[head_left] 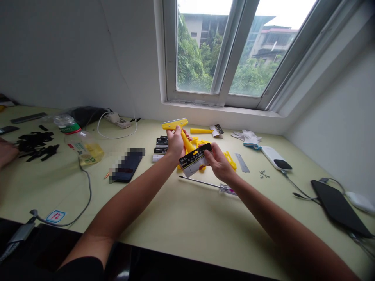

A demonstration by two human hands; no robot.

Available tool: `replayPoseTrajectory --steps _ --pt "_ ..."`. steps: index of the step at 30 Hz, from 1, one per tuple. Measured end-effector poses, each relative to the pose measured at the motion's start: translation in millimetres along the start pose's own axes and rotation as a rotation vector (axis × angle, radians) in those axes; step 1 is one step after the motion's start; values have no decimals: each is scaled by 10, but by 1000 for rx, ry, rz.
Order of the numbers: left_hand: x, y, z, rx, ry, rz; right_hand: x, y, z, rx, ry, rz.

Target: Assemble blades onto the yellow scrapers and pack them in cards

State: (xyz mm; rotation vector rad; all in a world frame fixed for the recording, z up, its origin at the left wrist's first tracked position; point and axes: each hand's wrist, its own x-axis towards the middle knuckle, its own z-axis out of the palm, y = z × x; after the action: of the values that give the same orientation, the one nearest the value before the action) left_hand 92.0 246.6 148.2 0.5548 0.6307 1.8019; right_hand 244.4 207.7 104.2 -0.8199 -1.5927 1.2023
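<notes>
Above the pale green desk [164, 218], the fingers of the left hand [175, 143] curl shut around the handle of a yellow plastic scraper [187, 141], holding it up with its wide head tilted away from the person. A thin metal edge runs along the head, so the handle looks like the safe place to hold, well clear of that edge. The tool should be light and fairly stiff, though the smooth plastic may slip a little. The fingers of the right hand [219, 162] pinch a card-backed blade packet [195, 160] by its right end, just beside the scraper. The packet looks thin and light, and its card could bend if squeezed. Below the hands lie loose yellow plastic parts [230, 160], with a screwdriver [219, 188] nearer the person and a steel blade [241, 162] to the right. Further out are more blade packets [161, 148], white work gloves [246, 137], a pixelated phone [127, 166] and a plastic bottle [83, 146]. Another person's hand [6, 152] sits at the far left by black pieces [35, 146].
</notes>
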Motion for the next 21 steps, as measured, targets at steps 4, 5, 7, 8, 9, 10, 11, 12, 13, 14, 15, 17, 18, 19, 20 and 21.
replayPoseTrajectory --steps 4,5,7,8,9,10,11,12,13,14,15,17,18,19,20,21 --pt "-57 -47 -6 99 -47 -100 -15 37 42 -34 109 -26" --pt "-54 -35 -17 142 -55 -134 -11 41 37 -38 130 -15" --pt "-33 -9 -50 236 -70 -171 3 49 17 -29 192 11" --pt "-20 -2 -68 283 -79 -178 12 52 5 -8 224 26" --pt "-7 -1 -87 322 -87 -179 22 53 -6 24 250 41" --pt "4 -5 -105 352 -101 -183 30 53 -16 61 266 55" --pt "13 -13 -120 374 -129 -197 37 51 -25 96 272 68" --pt "17 -20 -133 389 -175 -221 43 48 -33 126 274 76" --pt "17 -26 -142 399 -239 -254 48 43 -41 146 277 80" --pt "12 -28 -147 406 -316 -287 53 38 -51 157 286 76" --pt "3 -25 -149 413 -390 -319 58 32 -62 162 302 67" --pt "-27 -10 -141 417 -493 -371 68 17 -93 174 342 42" --pt "-44 0 -134 410 -519 -383 73 8 -110 178 359 24" --pt "-61 11 -126 398 -534 -383 78 -1 -127 179 372 5" --pt "-76 21 -117 381 -537 -369 81 -12 -144 181 379 -14" --pt "-88 30 -107 362 -530 -345 83 -22 -158 182 381 -31"
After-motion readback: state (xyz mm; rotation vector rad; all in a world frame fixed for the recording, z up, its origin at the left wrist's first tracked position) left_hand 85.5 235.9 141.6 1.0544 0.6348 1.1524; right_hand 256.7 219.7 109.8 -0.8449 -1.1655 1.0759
